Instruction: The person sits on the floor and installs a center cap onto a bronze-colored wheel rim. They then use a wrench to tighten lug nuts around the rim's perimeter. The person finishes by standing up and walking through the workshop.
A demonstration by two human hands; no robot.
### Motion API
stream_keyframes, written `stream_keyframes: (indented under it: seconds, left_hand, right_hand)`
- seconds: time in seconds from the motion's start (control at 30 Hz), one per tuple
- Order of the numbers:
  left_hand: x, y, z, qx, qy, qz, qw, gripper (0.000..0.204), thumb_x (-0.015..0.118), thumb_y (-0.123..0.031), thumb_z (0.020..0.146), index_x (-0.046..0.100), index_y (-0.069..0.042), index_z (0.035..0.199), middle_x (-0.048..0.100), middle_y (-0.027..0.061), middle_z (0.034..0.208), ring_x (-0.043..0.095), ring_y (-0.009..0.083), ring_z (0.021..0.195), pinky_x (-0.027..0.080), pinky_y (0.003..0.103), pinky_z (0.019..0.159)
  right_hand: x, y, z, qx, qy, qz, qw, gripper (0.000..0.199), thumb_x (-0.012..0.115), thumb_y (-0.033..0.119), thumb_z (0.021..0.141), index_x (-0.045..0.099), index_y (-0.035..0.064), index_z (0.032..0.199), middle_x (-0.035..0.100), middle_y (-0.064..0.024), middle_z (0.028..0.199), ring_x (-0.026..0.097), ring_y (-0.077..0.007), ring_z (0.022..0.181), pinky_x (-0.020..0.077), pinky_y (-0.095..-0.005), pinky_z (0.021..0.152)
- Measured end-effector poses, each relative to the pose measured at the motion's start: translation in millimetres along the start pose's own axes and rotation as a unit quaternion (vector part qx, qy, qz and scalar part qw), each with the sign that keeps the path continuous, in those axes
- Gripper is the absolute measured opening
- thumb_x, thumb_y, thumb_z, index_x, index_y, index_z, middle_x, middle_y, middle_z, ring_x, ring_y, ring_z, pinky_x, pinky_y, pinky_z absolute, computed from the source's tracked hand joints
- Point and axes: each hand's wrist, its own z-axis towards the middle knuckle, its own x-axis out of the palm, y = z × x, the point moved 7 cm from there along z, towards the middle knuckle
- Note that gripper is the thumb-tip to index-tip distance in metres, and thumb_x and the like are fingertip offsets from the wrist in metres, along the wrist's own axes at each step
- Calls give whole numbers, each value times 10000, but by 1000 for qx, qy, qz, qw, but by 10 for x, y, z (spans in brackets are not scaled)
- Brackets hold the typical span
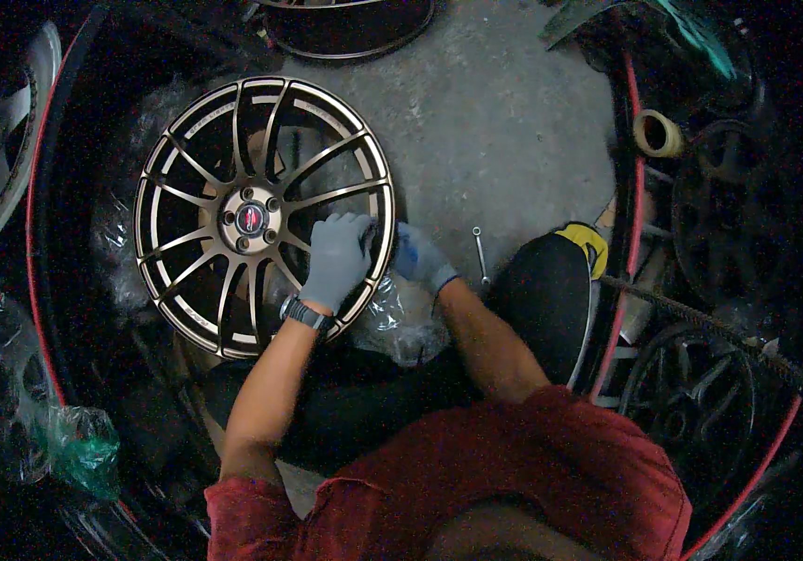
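A bronze wheel (250,220) lies under the left hand (338,254), beside the right hand (422,257); contact obscured, both grips unclear.

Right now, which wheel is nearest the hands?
The bronze wheel, left of centre: left hand over its face, right hand beside its rim. Other wheels sit farther out.

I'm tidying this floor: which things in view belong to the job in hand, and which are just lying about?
Apparently in use:
bronze wheel
left hand over its spokes
right hand beside it

Seemingly lying about:
wrench
yellowish roll
dark wheel at lower right
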Motion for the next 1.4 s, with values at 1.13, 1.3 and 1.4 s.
stream_keyframes:
  seconds: [1.13,1.3,1.4]
  left_hand:
    - [-15,-10,-16,19,-20,26,999,244,664,-76,788,695,-112,1027,652,82,907,615,290,895,422,421,731]
    - [-39,-20,-18,21,-29,12,999,252,676,-80,782,696,-107,1032,661,86,934,620,296,915,427,426,744]
    - [-28,-17,-13,18,-24,2,1000,256,676,-80,783,697,-104,1037,668,86,949,620,300,924,431,429,753]
  right_hand:
    - [-235,52,110,-211,2,-295,932,265,643,39,841,688,36,1102,714,-168,1089,670,-340,1005,535,-423,922]
    - [-495,17,170,-270,-19,-371,888,319,614,22,805,690,32,1114,698,-218,1102,645,-424,1026,525,-454,922]
    - [-425,51,106,-275,-16,-391,878,317,584,20,828,689,34,1127,695,-217,1119,643,-423,1044,520,-455,942]
